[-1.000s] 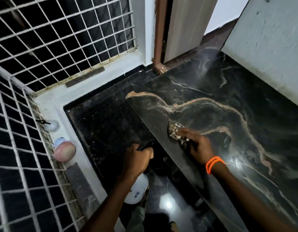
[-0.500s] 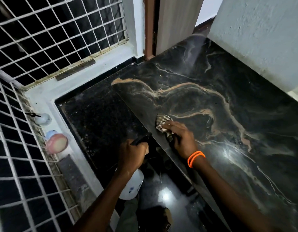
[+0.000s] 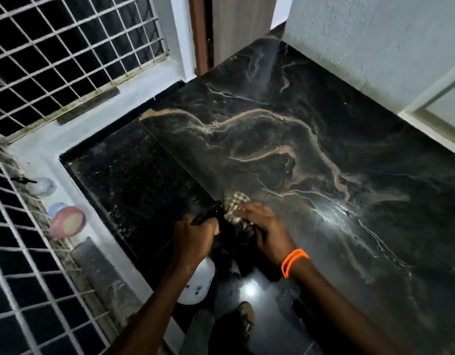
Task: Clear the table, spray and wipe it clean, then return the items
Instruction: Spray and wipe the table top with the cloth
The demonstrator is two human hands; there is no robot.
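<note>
Left hand [image 3: 193,239]: fingers wrapped around the black trigger head of a white spray bottle [image 3: 197,284], whose round body hangs below the fist.
Right hand [image 3: 266,231]: fingers spread flat, pressing a checked cloth [image 3: 236,201] onto the dark marble table [image 3: 323,162]; the cloth bunches under and just beyond the fingertips.
Cloth handling: soft and limp, likely damp; best held under a flat palm so it glides.
Bottle handling: light, smooth plastic, possibly slippery; grip at the neck.
Table: bare, glossy beyond the wiping hand.
Stage: wiping seems under way.
</note>
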